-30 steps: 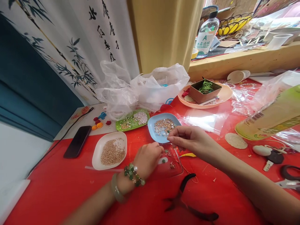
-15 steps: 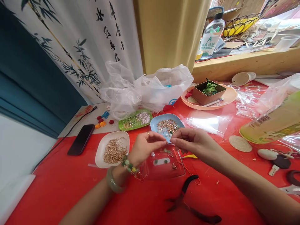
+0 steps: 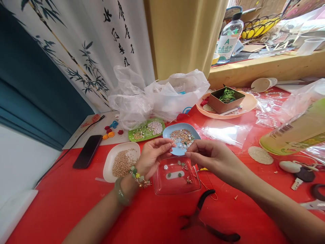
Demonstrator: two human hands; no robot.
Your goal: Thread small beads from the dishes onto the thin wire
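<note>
My left hand (image 3: pixel 156 153) is closed in a pinch, with a tiny pale item just visible at its fingertips; its kind is too small to tell. Opposite it, my right hand (image 3: pixel 208 153) pinches something I cannot make out. Both hands hover over the near rim of a blue dish (image 3: pixel 167 131) of gold, clear and green beads. Under them stands a clear plastic tray (image 3: pixel 162 184) with a few green beads and small gold pieces. A thin orange thread (image 3: pixel 213 196) lies beside the tray, partly below my right hand. Black-handled pliers (image 3: pixel 196 217) lie open nearer to me.
Left of the hands are a white dish (image 3: pixel 108 161) of gold beads, a green dish (image 3: pixel 132 135) of pearls and a phone (image 3: pixel 87 151). Plastic bags (image 3: pixel 175 91) stand behind. On the right lie a peach plate (image 3: pixel 250 101), a large green bottle (image 3: pixel 297 128) and a key (image 3: pixel 299 179).
My left hand has moved left, away from my right hand, so a gap shows between the fingertips. The right hand has barely shifted.
</note>
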